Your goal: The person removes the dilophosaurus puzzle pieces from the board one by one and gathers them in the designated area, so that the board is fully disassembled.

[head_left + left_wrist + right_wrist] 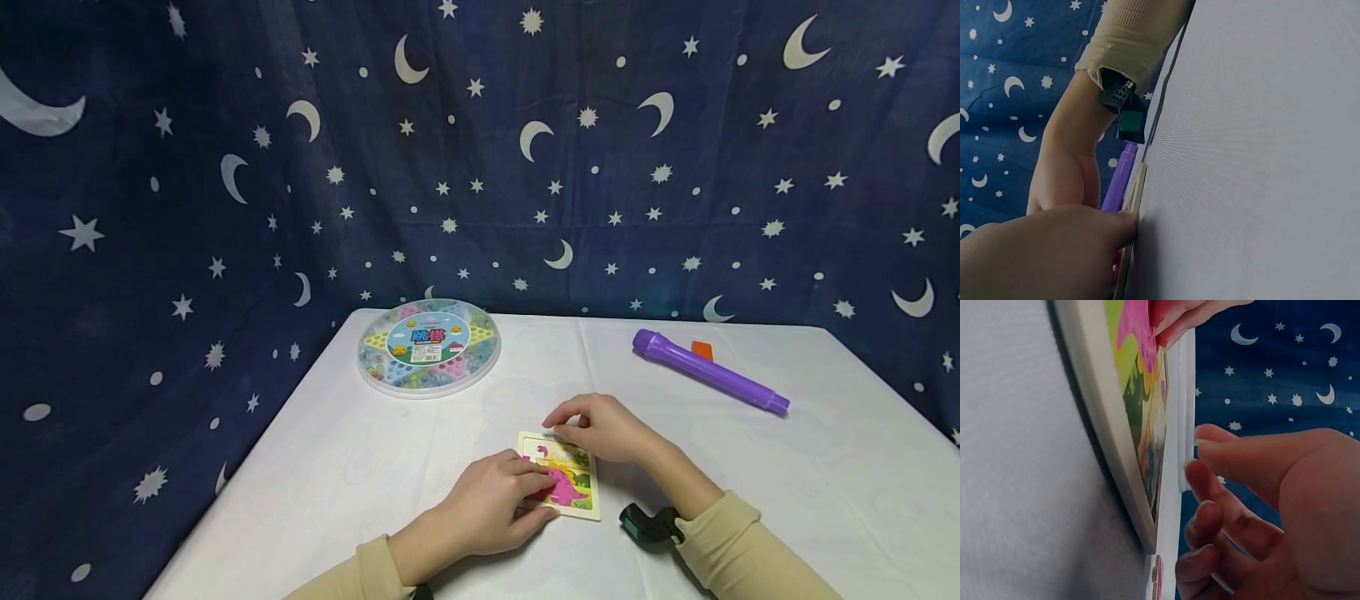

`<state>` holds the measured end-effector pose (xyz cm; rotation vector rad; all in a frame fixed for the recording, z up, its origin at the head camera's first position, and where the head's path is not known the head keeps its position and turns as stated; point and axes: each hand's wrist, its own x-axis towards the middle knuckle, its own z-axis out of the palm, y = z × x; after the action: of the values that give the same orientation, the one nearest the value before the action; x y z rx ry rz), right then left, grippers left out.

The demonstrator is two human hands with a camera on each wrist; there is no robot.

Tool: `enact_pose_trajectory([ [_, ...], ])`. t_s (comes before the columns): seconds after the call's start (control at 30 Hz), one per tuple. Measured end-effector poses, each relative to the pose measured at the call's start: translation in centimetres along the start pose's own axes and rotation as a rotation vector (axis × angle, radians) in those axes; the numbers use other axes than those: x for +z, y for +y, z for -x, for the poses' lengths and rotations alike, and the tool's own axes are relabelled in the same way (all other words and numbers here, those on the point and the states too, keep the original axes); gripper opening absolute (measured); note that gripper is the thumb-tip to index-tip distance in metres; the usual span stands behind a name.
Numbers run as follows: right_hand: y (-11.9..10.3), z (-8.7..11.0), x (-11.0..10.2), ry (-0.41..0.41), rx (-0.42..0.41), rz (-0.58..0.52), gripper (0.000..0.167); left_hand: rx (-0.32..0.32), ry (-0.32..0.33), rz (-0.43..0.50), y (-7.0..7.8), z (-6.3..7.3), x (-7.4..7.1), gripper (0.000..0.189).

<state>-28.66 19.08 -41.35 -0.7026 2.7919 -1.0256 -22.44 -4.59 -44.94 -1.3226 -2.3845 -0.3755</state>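
Observation:
A small square jigsaw puzzle (pixel 573 479) with a pale wooden border shows a pink dinosaur on green and yellow. My left hand (pixel 491 504) holds it from the left, fingers across the picture and thumb at the near edge; the fingers cover part of the dinosaur. In the left wrist view the thumb (pixel 1124 226) meets the board's edge. By the puzzle's far right corner hovers my right hand (pixel 603 427), fingers loosely bent. The right wrist view shows nothing between its thumb and fingertips, which are apart from the board (pixel 1113 437).
A round Chinese checkers box (pixel 429 348) with a clear lid stands at the back left. At the back right lie a purple microphone-shaped tube (pixel 708 372) and a small orange piece (pixel 702 350). Starry dark-blue cloth (pixel 480 167) hangs behind the white table.

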Motion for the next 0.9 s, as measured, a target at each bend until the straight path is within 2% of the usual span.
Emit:
enact_pose_trajectory([
  [0.37, -0.8, 0.3, 0.2, -0.088, -0.031, 0.005, 0.015, 0.009, -0.003, 0.006, -0.1, 0.1, 0.1, 0.034],
  [0.9, -0.9, 0.4, 0.5, -0.110, -0.140, 0.092, 0.031, 0.007, 0.009, 0.013, -0.1, 0.2, 0.1, 0.033],
])
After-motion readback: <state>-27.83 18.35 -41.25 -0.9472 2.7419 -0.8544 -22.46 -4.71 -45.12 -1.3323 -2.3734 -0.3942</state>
